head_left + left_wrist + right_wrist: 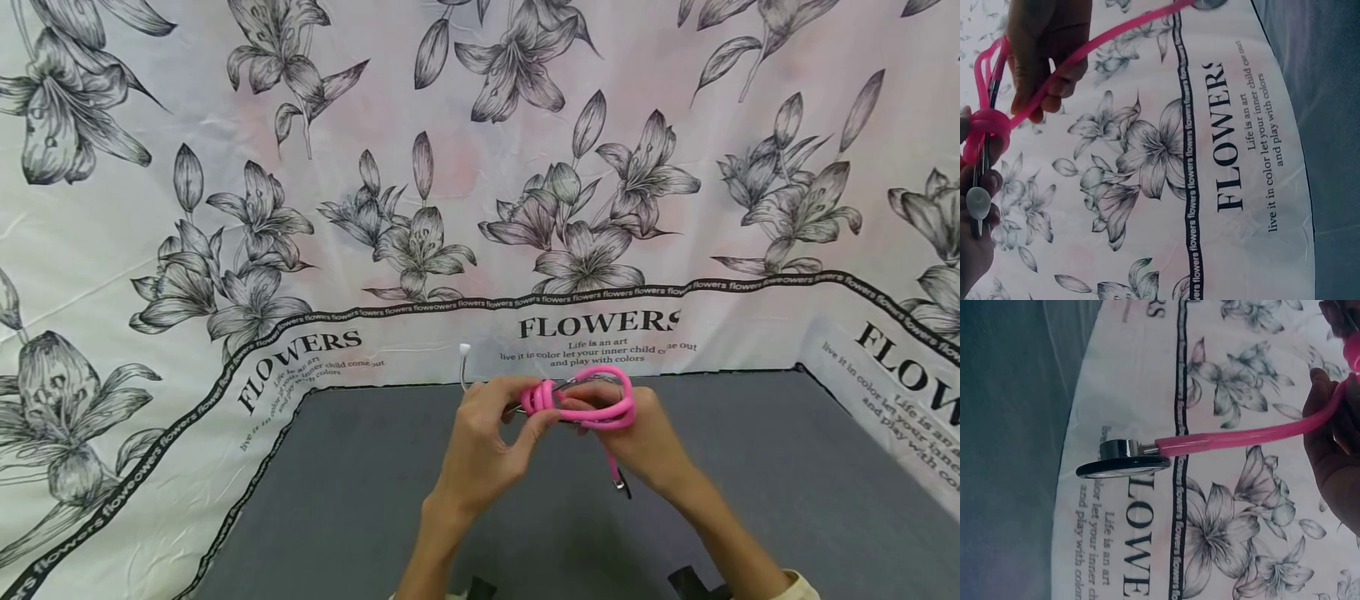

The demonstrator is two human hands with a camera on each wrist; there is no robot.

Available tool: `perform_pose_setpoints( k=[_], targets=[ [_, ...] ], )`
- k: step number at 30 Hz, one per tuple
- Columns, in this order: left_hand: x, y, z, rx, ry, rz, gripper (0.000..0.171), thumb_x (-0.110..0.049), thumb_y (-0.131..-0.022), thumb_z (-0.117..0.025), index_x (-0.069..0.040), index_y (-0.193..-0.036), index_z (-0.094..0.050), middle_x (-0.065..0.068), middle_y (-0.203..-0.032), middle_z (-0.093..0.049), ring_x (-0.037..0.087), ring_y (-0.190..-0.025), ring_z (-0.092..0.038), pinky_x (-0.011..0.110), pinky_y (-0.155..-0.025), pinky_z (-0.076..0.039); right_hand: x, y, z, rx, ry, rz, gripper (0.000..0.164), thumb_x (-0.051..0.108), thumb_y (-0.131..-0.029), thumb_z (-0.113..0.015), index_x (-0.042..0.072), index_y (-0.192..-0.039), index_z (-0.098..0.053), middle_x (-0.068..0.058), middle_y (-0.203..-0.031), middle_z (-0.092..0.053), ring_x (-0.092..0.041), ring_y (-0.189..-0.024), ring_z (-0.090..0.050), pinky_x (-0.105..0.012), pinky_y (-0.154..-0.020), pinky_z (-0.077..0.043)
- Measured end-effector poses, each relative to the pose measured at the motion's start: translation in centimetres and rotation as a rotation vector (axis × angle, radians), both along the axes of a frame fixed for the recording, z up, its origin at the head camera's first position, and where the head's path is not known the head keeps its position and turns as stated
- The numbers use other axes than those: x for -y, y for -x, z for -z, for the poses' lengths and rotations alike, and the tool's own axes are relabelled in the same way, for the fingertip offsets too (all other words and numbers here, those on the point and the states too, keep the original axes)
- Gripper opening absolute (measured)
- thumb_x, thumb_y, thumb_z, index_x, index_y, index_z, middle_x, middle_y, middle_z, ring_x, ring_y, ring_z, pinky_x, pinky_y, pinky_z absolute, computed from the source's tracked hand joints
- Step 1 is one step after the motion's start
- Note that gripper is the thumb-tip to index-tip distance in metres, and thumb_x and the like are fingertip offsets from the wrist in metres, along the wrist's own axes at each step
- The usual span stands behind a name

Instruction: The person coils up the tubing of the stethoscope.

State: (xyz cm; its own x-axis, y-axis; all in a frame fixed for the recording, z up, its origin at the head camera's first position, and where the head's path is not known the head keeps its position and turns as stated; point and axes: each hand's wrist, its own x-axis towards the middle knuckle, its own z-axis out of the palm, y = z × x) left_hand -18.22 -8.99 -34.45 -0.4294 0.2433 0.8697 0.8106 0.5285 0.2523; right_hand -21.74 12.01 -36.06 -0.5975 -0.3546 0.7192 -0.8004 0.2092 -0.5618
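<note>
A stethoscope with pink tubing (628, 410) is held up in both hands over the table. Its tube is wound in tight coils (537, 398) around the metal ear tubes, and a wider loop extends to the right. My left hand (480, 458) pinches the coils between thumb and fingers. Past its knuckles a metal ear tube sticks up, ending in a white ear tip (465, 349). With curled fingers my right hand (645, 437) grips the tubing beside the loop. Below that hand dangles the tube's end with the silver, black-rimmed chest piece (1121, 461).
A grey tabletop (345, 483) lies under the hands. Behind it and along its sides hangs a white cloth (420, 342) printed with lilies and lettering. Dark straps (688, 582) show near the forearms at the bottom edge.
</note>
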Motion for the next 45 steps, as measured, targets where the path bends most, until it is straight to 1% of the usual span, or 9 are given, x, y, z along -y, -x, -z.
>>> perform_pose_setpoints(
  k=[4,10,15,19,23,29,35,38,45],
  targets=[
    [0.0,0.2,0.0,-0.014,-0.043,-0.043,0.029,-0.014,-0.088,-0.084,-0.004,-0.112,-0.071,0.003,-0.091,-0.071,0.013,-0.079,-0.066,0.023,-0.077,-0.047,0.6,-0.6,0.4,0.162,0.023,-0.055,0.018,-0.009,-0.093,-0.070,-0.004,-0.110,-0.076,-0.014,-0.087,-0.079,-0.005,-0.071,-0.072,-0.025,-0.067,-0.061],
    [0.2,0.4,0.3,-0.043,-0.065,-0.135,0.030,-0.015,-0.088,-0.084,-0.003,-0.112,-0.071,0.002,-0.086,-0.071,0.011,-0.072,-0.059,0.024,-0.073,-0.045,1.5,-1.5,0.7,0.343,0.049,-0.093,0.015,0.004,-0.094,-0.076,0.000,-0.108,-0.075,-0.016,-0.095,-0.080,-0.009,-0.078,-0.078,-0.027,-0.073,-0.063],
    [0.6,0.7,0.2,-0.064,-0.058,-0.218,0.030,-0.017,-0.089,-0.083,-0.003,-0.112,-0.071,0.002,-0.084,-0.071,0.012,-0.069,-0.055,0.028,-0.072,-0.041,2.1,-2.2,1.4,0.374,0.066,-0.131,0.018,0.005,-0.095,-0.074,0.003,-0.113,-0.074,-0.014,-0.099,-0.080,-0.010,-0.081,-0.077,-0.030,-0.076,-0.064],
    [1.0,0.9,0.1,-0.085,-0.030,-0.285,0.030,-0.018,-0.089,-0.084,-0.002,-0.111,-0.072,0.005,-0.088,-0.074,0.016,-0.073,-0.064,0.030,-0.072,-0.043,2.4,-2.8,1.7,0.360,0.050,-0.141,0.021,0.004,-0.095,-0.074,0.004,-0.116,-0.073,-0.012,-0.098,-0.080,-0.009,-0.080,-0.075,-0.030,-0.074,-0.064],
    [1.2,1.2,0.1,-0.104,0.031,-0.351,0.030,-0.021,-0.091,-0.082,-0.001,-0.111,-0.072,0.005,-0.090,-0.074,0.017,-0.078,-0.068,0.030,-0.072,-0.045,2.7,-3.1,1.4,0.220,-0.019,-0.079,0.025,0.004,-0.091,-0.078,0.005,-0.116,-0.074,-0.006,-0.094,-0.080,-0.004,-0.078,-0.074,-0.026,-0.070,-0.063],
    [1.7,1.6,0.2,-0.112,0.121,-0.443,0.026,-0.024,-0.093,-0.081,-0.004,-0.107,-0.072,0.000,-0.080,-0.070,0.015,-0.070,-0.059,0.028,-0.068,-0.043,2.8,-3.6,0.2,-0.168,-0.164,0.071,0.029,-0.004,-0.079,-0.085,0.010,-0.102,-0.075,0.008,-0.083,-0.070,0.004,-0.069,-0.057,-0.009,-0.064,-0.048],
    [1.9,1.4,0.4,-0.110,0.283,-0.439,0.016,-0.024,-0.095,-0.077,-0.011,-0.098,-0.069,-0.004,-0.077,-0.069,0.015,-0.072,-0.060,0.028,-0.070,-0.045,2.3,-2.7,-2.6,-0.533,-0.303,0.351,0.019,0.000,-0.077,-0.085,0.009,-0.092,-0.078,0.001,-0.086,-0.070,-0.017,-0.080,-0.062,-0.031,-0.074,-0.048],
    [1.7,1.2,0.4,-0.106,0.373,-0.417,0.012,-0.025,-0.098,-0.073,-0.014,-0.097,-0.068,-0.006,-0.079,-0.071,0.013,-0.077,-0.063,0.027,-0.073,-0.046,2.3,-1.7,-3.8,-0.600,-0.319,0.408,0.018,-0.003,-0.077,-0.084,0.008,-0.089,-0.078,-0.004,-0.085,-0.068,-0.026,-0.085,-0.061,-0.042,-0.077,-0.042],
    [1.8,1.0,0.3,-0.123,0.468,-0.330,0.014,-0.031,-0.099,-0.072,-0.017,-0.100,-0.071,-0.009,-0.083,-0.072,0.010,-0.077,-0.060,0.024,-0.074,-0.044,2.4,-0.2,-4.5,-0.605,-0.335,0.408,0.019,-0.007,-0.075,-0.085,0.007,-0.087,-0.079,-0.005,-0.083,-0.063,-0.029,-0.087,-0.055,-0.045,-0.079,-0.037]
  ],
)
